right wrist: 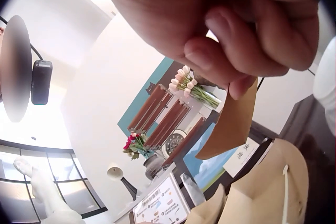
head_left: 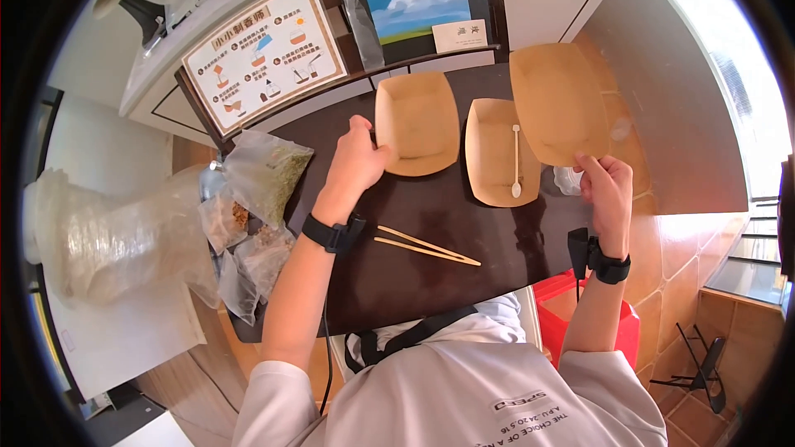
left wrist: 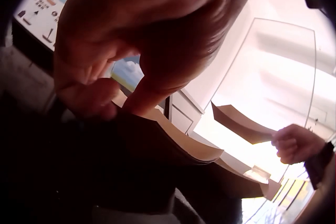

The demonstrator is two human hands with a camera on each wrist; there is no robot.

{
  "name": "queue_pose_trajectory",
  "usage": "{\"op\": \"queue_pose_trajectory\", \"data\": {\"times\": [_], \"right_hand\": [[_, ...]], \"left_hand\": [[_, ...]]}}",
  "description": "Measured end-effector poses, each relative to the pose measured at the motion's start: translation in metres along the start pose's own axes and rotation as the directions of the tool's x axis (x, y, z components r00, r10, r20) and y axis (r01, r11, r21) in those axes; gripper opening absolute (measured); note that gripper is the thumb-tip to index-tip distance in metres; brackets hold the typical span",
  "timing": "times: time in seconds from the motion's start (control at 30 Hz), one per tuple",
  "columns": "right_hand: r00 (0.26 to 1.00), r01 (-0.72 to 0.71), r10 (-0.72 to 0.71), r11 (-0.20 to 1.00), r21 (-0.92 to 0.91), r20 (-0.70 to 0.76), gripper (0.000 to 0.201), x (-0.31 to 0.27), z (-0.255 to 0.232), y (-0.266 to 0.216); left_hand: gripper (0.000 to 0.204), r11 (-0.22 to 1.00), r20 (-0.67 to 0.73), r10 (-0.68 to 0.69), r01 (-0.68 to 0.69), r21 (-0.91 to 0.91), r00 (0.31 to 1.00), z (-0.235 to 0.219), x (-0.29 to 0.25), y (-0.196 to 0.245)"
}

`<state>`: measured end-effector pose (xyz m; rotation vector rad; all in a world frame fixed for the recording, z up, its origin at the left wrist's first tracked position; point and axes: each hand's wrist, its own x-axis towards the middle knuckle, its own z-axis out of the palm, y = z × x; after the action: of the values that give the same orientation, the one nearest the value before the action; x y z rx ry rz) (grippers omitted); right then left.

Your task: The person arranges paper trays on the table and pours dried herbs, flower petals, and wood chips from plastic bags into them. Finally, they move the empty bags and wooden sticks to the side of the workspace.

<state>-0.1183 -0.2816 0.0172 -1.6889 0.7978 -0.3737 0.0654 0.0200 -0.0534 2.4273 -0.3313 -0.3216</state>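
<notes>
My left hand (head_left: 354, 161) pinches the left rim of a brown paper tray (head_left: 416, 124) between thumb and fingers, at the back middle of the dark table. In my right hand (head_left: 609, 194) a second paper tray (head_left: 559, 103) is gripped by its near corner, raised above the table in the left wrist view. Between them a third paper tray (head_left: 489, 178) rests on the table with a small white spoon (head_left: 517, 161) lying in it. Wooden chopsticks (head_left: 426, 247) lie nearer my body. Beside my right fingers shows a whitish, partly hidden thing (head_left: 566, 180).
Several clear bags (head_left: 269, 174) of dried plant material crowd the table's left side. A framed instruction sheet (head_left: 263, 54) and a sky picture (head_left: 414, 0) stand along the back. A red container (head_left: 629, 327) sits below the right edge; a wrapped roll (head_left: 108, 228) is far left.
</notes>
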Motion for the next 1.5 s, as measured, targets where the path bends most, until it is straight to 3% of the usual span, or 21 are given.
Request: {"op": "queue_pose_trajectory", "data": {"times": [0.1, 0.23, 0.3, 0.33, 0.37, 0.43, 0.5, 0.57, 0.6, 0.63, 0.7, 0.9, 1.1, 1.17, 1.23, 1.3, 1.33, 1.37, 1.4, 1.47, 1.5], "right_hand": [[1.000, 0.012, -0.011, 0.996, -0.083, 0.017, 0.027, 0.016, -0.017, -0.003], [0.997, 0.052, -0.038, 0.966, -0.252, 0.061, 0.028, 0.039, -0.042, -0.001], [0.997, 0.054, -0.038, 0.963, -0.265, 0.068, 0.028, 0.042, -0.048, -0.001], [0.997, 0.043, -0.026, 0.964, -0.263, 0.067, 0.028, 0.043, -0.049, 0.000], [0.998, 0.031, -0.014, 0.965, -0.261, 0.067, 0.028, 0.043, -0.051, 0.001], [0.997, 0.024, -0.006, 0.972, -0.235, 0.078, 0.028, 0.045, -0.052, 0.006], [0.997, 0.018, -0.001, 0.978, -0.209, 0.082, 0.028, 0.049, -0.054, 0.012], [0.994, 0.017, 0.006, 0.977, -0.211, 0.106, 0.028, 0.055, -0.055, 0.015], [0.995, 0.019, 0.002, 0.977, -0.211, 0.099, 0.028, 0.059, -0.057, 0.016], [0.994, 0.003, 0.020, 0.975, -0.222, 0.104, 0.028, 0.065, -0.058, 0.018], [0.993, -0.014, 0.040, 0.972, -0.233, 0.107, 0.028, 0.072, -0.059, 0.017], [0.988, -0.047, 0.087, 0.958, -0.283, 0.130, 0.027, 0.099, -0.055, 0.022], [0.921, -0.127, 0.230, 0.940, -0.318, 0.313, 0.031, 0.123, -0.044, 0.029], [0.912, -0.043, 0.263, 0.825, -0.564, 0.316, 0.033, 0.121, -0.037, 0.022], [0.917, -0.021, 0.269, 0.770, -0.638, 0.294, 0.032, 0.122, -0.038, 0.016], [0.923, 0.001, 0.272, 0.707, -0.707, 0.273, 0.032, 0.125, -0.039, 0.016], [0.953, 0.097, 0.134, 0.712, -0.695, 0.271, 0.031, 0.129, -0.042, 0.021], [0.964, 0.192, -0.003, 0.704, -0.684, 0.267, 0.031, 0.127, -0.041, 0.022], [0.964, 0.191, -0.002, 0.704, -0.684, 0.266, 0.031, 0.124, -0.043, 0.020], [0.937, 0.349, -0.266, 0.673, -0.652, 0.227, 0.031, 0.096, -0.034, -0.003], [0.936, 0.350, -0.266, 0.674, -0.651, 0.229, 0.031, 0.081, -0.026, -0.010]], "left_hand": [[0.045, 0.997, 0.034, -0.045, 0.047, -0.056, 0.998, -0.006, -0.004, -0.007], [0.049, 0.999, 0.052, -0.044, 0.044, 0.007, 0.998, -0.025, -0.024, -0.013], [0.052, 0.990, 0.035, -0.096, 0.092, 0.105, 0.995, -0.033, -0.040, 0.008], [0.049, 0.982, -0.108, 0.126, -0.109, 0.153, 0.986, -0.031, -0.044, 0.011], [0.047, 0.928, -0.235, 0.346, -0.294, 0.229, 0.908, -0.030, -0.048, 0.019], [0.039, 0.845, -0.050, 0.518, -0.503, 0.181, 0.854, -0.022, -0.054, 0.049], [0.031, 0.651, 0.131, 0.747, -0.757, 0.060, 0.652, -0.001, -0.052, 0.072], [0.028, 0.482, 0.201, 0.820, -0.836, 0.263, 0.536, 0.031, -0.056, 0.082], [0.014, 0.441, 0.198, 0.837, -0.842, 0.311, 0.511, 0.044, -0.058, 0.085], [0.014, 0.438, 0.194, 0.840, -0.844, 0.309, 0.507, 0.052, -0.057, 0.088], [0.002, 0.391, 0.344, 0.777, -0.833, 0.391, 0.527, 0.065, -0.054, 0.089], [0.011, 0.435, 0.252, 0.793, -0.805, 0.403, 0.554, 0.068, -0.038, 0.087], [0.010, 0.466, 0.182, 0.807, -0.795, 0.388, 0.562, 0.074, -0.028, 0.090], [0.009, 0.467, 0.183, 0.804, -0.791, 0.396, 0.566, 0.072, -0.029, 0.091], [0.009, 0.469, 0.182, 0.801, -0.786, 0.404, 0.571, 0.069, -0.031, 0.092], [0.014, 0.516, 0.071, 0.821, -0.789, 0.334, 0.567, 0.058, -0.035, 0.088], [0.014, 0.515, 0.071, 0.822, -0.790, 0.333, 0.566, 0.048, -0.037, 0.086], [0.017, 0.584, 0.041, 0.781, -0.751, 0.309, 0.624, 0.033, -0.039, 0.082], [0.021, 0.649, 0.012, 0.734, -0.706, 0.283, 0.679, 0.017, -0.041, 0.077], [0.025, 0.756, -0.107, 0.611, -0.538, 0.374, 0.784, -0.012, -0.044, 0.062], [0.025, 0.795, -0.237, 0.583, -0.486, 0.362, 0.777, -0.019, -0.041, 0.046]]}}
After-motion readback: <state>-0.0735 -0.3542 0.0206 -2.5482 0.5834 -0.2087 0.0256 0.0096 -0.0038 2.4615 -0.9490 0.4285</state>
